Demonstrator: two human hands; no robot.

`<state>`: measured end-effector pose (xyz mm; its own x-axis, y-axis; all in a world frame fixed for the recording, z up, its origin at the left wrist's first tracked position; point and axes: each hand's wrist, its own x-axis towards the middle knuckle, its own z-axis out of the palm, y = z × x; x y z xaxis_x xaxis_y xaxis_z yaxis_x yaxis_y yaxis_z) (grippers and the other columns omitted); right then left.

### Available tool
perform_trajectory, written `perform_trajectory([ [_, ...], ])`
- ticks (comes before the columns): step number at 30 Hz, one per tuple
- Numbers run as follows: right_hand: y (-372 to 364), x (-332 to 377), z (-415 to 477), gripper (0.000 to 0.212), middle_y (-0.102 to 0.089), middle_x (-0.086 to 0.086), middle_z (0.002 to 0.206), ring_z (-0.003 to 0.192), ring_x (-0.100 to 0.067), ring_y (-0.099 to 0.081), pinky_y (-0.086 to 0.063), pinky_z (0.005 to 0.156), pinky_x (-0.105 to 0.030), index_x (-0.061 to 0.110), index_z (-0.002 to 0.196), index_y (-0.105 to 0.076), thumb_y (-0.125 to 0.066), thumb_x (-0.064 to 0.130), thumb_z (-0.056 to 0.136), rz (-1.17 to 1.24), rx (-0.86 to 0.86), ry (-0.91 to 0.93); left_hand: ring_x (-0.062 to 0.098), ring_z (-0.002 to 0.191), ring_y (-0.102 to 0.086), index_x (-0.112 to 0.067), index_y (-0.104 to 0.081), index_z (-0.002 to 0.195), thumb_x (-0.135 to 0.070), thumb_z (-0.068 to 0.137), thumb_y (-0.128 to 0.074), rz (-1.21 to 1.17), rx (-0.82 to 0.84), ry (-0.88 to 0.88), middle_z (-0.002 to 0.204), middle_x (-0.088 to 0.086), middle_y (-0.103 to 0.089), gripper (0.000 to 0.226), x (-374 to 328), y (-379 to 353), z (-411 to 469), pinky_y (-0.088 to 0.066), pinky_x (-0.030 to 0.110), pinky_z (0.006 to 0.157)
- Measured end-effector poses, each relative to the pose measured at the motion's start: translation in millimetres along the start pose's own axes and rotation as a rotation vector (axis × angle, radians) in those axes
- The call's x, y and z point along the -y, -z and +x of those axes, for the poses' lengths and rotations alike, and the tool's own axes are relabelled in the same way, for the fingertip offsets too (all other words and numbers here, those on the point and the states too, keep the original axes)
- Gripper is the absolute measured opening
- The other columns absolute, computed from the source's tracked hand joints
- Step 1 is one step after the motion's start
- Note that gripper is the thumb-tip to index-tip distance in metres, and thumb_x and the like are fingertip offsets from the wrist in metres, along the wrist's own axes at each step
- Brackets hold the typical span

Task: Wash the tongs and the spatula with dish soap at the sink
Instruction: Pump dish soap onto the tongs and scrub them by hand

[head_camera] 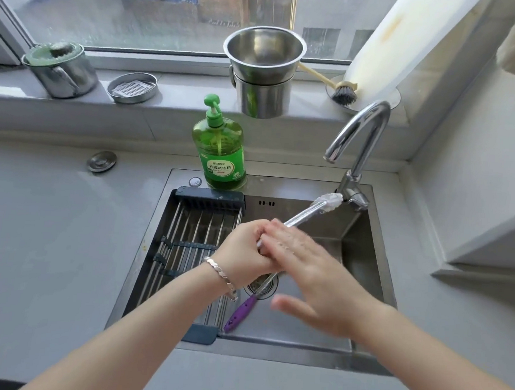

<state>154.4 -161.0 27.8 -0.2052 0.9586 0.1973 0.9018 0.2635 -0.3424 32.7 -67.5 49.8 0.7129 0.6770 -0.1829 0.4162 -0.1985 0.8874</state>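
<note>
Over the steel sink (364, 263), my left hand (246, 249) grips the metal tongs (305, 212). Their pale clear tips (330, 201) point up and right, close to the base of the faucet (360, 147). My right hand (314, 275) lies flat across the tongs beside my left hand, fingers straight, wet and slightly blurred. A utensil with a purple handle (240, 312) and a thin metal shaft lies below my hands, over the drain; its far end is hidden under them, so I cannot tell if it is the spatula. The green dish soap bottle (219, 149) stands behind the sink.
A roll-up drying rack (186, 238) covers the sink's left half. On the window sill are a lidded steel pot (60, 70), a round soap dish (132, 88), stacked steel pots (263, 73), a dish brush (342, 91) and a white cutting board (392, 36). Grey counter surrounds the sink.
</note>
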Motion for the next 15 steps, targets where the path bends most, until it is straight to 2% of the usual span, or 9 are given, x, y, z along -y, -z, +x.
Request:
perform_trajectory([
  [3,14,-25,-1,0.095,-0.031,-0.015,0.150,0.142,-0.015,-0.016,-0.002,0.116,-0.027,0.000,0.141,-0.035,-0.004,0.071,0.087,0.047,-0.102,-0.246,-0.003,0.036,-0.036,-0.012,-0.055,0.079,-0.004,0.072,-0.075,-0.028,0.003,0.035,0.050,-0.008,-0.040,0.023,-3,-4,-2,-0.036,0.008,0.045],
  [5,12,-16,0,0.093,-0.031,-0.014,0.150,0.142,-0.017,-0.017,-0.004,0.116,-0.028,-0.001,0.141,-0.036,-0.007,0.070,0.087,0.048,-0.073,-0.184,-0.003,0.039,-0.044,-0.007,-0.060,0.084,-0.010,0.077,-0.072,0.011,-0.048,0.007,0.056,-0.006,-0.049,0.014,-4,-6,-2,-0.040,0.007,0.045],
  [7,0,-5,-3,0.089,-0.028,-0.012,0.150,0.142,-0.017,-0.018,-0.009,0.116,-0.029,-0.001,0.140,-0.037,-0.015,0.068,0.089,0.012,-0.013,-0.052,-0.001,0.055,-0.055,-0.006,-0.064,0.089,-0.011,0.082,-0.066,0.068,-0.091,-0.040,0.068,-0.003,-0.061,0.009,-3,-8,-3,-0.048,0.017,0.056],
  [8,-1,-8,-3,0.088,-0.028,-0.010,0.150,0.141,-0.016,-0.018,-0.011,0.116,-0.030,-0.001,0.140,-0.037,-0.015,0.067,0.089,0.008,-0.016,-0.029,0.000,0.057,-0.055,-0.006,-0.064,0.090,-0.012,0.084,-0.065,0.095,-0.100,-0.056,0.070,-0.003,-0.062,0.009,-2,-8,-4,-0.049,0.019,0.056],
  [10,8,-29,-1,0.094,-0.030,-0.011,0.150,0.140,-0.010,-0.016,-0.008,0.116,-0.028,0.001,0.141,-0.037,-0.008,0.072,0.087,0.043,-0.090,-0.157,-0.003,0.048,-0.050,-0.009,-0.062,0.085,-0.016,0.086,-0.062,0.142,-0.098,-0.074,0.062,-0.008,-0.056,0.007,1,-6,-9,-0.038,0.009,0.047],
  [12,17,-44,-2,0.103,-0.023,-0.010,0.154,0.140,-0.006,-0.008,0.003,0.116,-0.018,0.003,0.144,-0.030,0.001,0.077,0.080,0.079,-0.131,-0.326,-0.005,0.045,-0.048,-0.011,-0.061,0.086,-0.018,0.088,-0.059,0.185,-0.083,-0.103,0.059,-0.011,-0.049,0.007,4,-6,-13,-0.034,0.006,0.043],
  [15,3,-26,-5,0.093,-0.019,-0.011,0.154,0.144,-0.012,-0.003,0.003,0.117,-0.025,0.000,0.145,-0.023,-0.004,0.070,0.087,-0.029,-0.056,-0.185,-0.005,0.050,-0.048,-0.007,-0.063,0.089,-0.020,0.089,-0.059,0.245,-0.096,-0.144,0.060,-0.012,-0.048,0.014,6,-7,-14,-0.035,0.007,0.047],
])
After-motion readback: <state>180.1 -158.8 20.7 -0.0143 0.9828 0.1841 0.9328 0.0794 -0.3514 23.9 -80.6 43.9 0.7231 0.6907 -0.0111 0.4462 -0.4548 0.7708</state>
